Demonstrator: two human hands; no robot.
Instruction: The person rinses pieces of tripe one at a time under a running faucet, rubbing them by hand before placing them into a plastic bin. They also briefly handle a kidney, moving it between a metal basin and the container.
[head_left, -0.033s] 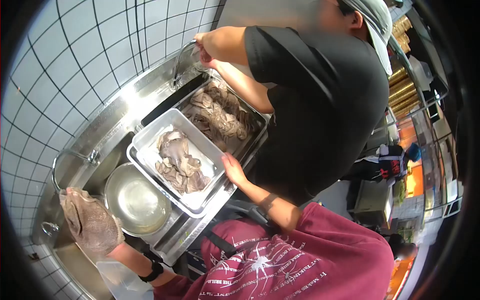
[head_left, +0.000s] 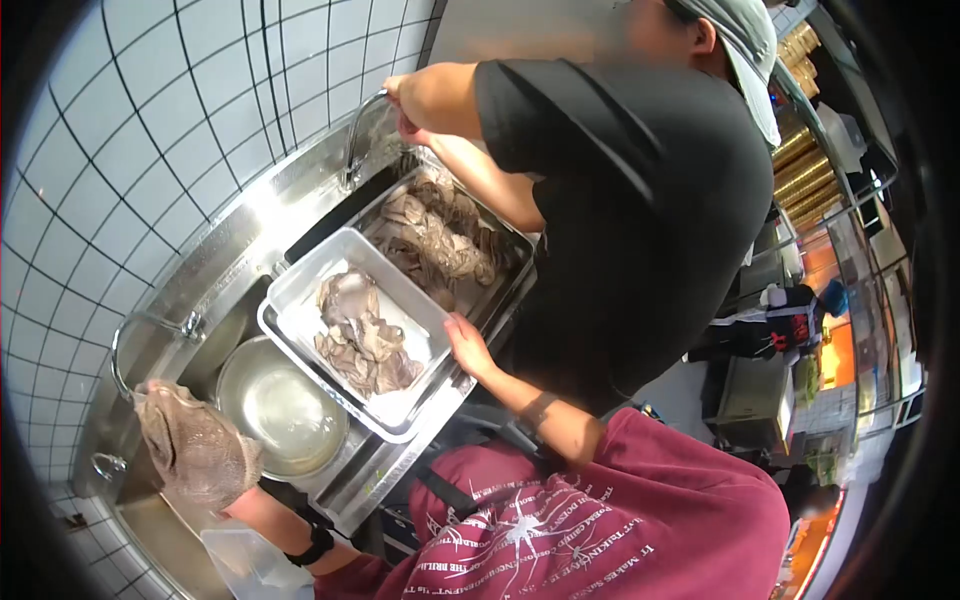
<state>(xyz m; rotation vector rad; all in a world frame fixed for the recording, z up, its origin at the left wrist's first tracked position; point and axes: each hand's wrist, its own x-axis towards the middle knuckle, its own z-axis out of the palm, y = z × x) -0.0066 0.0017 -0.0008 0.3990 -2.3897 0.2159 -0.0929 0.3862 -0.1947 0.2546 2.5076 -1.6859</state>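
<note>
One wrinkled brown piece (head_left: pixel 195 445) covers the left hand over the sink's (head_left: pixel 420 440) left end, just under the left tap (head_left: pixel 120 345), hiding the fingers, so whether they are spread or pinching cannot be told. Right of it, a bowl (head_left: pixel 283 405) sits in the sink, and beside that a tub (head_left: pixel 400 415) of brown pieces reaches the near edge, the right hand (head_left: pixel 468 345) at its right wall, fingers close together, any pinch unclear. Toward the right end lies a tray (head_left: pixel 522 250) of more pieces, a co-worker's hands (head_left: pixel 408 108) at the far tap (head_left: pixel 352 140)
</note>
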